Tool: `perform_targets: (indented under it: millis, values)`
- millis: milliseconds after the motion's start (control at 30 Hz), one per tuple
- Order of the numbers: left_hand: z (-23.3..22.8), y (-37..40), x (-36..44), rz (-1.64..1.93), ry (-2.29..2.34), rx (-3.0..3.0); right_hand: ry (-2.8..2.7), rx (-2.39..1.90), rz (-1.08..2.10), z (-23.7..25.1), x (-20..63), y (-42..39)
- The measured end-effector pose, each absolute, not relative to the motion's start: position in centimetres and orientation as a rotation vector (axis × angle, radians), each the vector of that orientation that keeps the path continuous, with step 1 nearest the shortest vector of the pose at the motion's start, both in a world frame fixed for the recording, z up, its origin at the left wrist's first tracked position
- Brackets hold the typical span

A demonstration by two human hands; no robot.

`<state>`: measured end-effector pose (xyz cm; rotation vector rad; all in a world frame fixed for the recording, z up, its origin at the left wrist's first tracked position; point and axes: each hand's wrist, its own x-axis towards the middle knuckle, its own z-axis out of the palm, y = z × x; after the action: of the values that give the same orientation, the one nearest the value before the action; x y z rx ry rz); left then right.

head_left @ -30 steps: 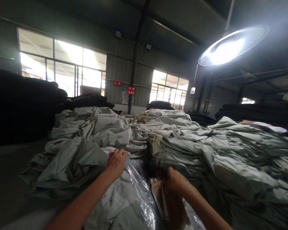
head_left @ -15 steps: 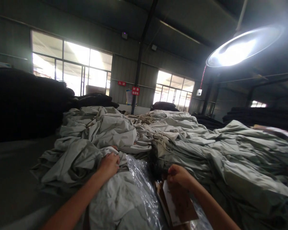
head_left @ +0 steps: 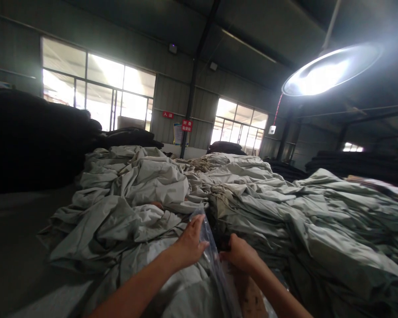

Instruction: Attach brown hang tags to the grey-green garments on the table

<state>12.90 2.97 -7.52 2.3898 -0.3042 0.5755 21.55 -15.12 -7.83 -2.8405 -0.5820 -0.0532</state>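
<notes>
My left hand [head_left: 191,240] is against the upper edge of a clear plastic bag [head_left: 212,260], its thumb apart from its fingers. The bag stands up in a narrow fold between my hands. On its right, my right hand [head_left: 241,252] is closed with the fingertips bent in. Something dark is at those fingertips, too shadowed to name. Beneath my right wrist lies a brown cardboard piece [head_left: 252,296], partly behind the plastic. Crumpled grey-green fabric [head_left: 172,278] lies under my left forearm.
Heaps of grey-green fabric [head_left: 152,176] rise ahead, with more fabric [head_left: 338,229] along the right. A large black pile [head_left: 29,145] stands at the left. A bright lamp [head_left: 321,77] hangs at upper right, with a white pull switch [head_left: 272,130] dangling from it.
My left hand has moved right from the fabric to the plastic bag. The bag's edge now stands raised between my hands. The white paper below my right hand is no longer plainly visible.
</notes>
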Motion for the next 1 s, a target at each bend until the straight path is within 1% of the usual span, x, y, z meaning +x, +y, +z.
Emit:
perform_targets:
  millis: [133, 200, 367, 433, 633, 733, 800, 867, 1000]
  values:
    - [-7.9, 2.6, 13.0, 0.649, -0.38, 2.435, -0.588, -2.808, -0.006, -8.2, 21.7, -14.9]
    - [-7.7, 2.6, 12.7, 0.599, -0.424, 2.523, -0.57, -2.755, 0.016, -8.3, 22.1, -15.2]
    - [-7.5, 2.0, 11.7, 0.099, -0.431, 2.753, -0.508, -2.698, -0.048, -7.5, 22.5, -16.4]
    - [-7.8, 1.8, 11.4, -0.015, -0.438, 2.793, -0.492, -2.723, -0.08, -7.3, 22.3, -16.7]
    - [-9.1, 1.8, 11.3, -0.014, -0.442, 2.743, -0.565, -2.831, -0.044, -8.0, 21.9, -16.6]
    - [-9.7, 2.0, 11.5, 0.076, -0.413, 2.734, -0.611, -2.824, -0.033, -8.6, 22.1, -16.5]
    - [-10.1, 2.2, 11.7, 0.188, -0.383, 2.737, -0.654, -2.74, -0.045, -8.9, 22.4, -16.5]
    - [-10.6, 2.4, 11.9, 0.239, -0.392, 2.737, -0.719, -2.569, -0.042, -8.8, 22.7, -16.7]
    - [-11.3, 2.7, 12.4, 0.13, -0.505, 2.688, -0.78, -2.03, 0.162, -7.3, 22.8, -16.9]
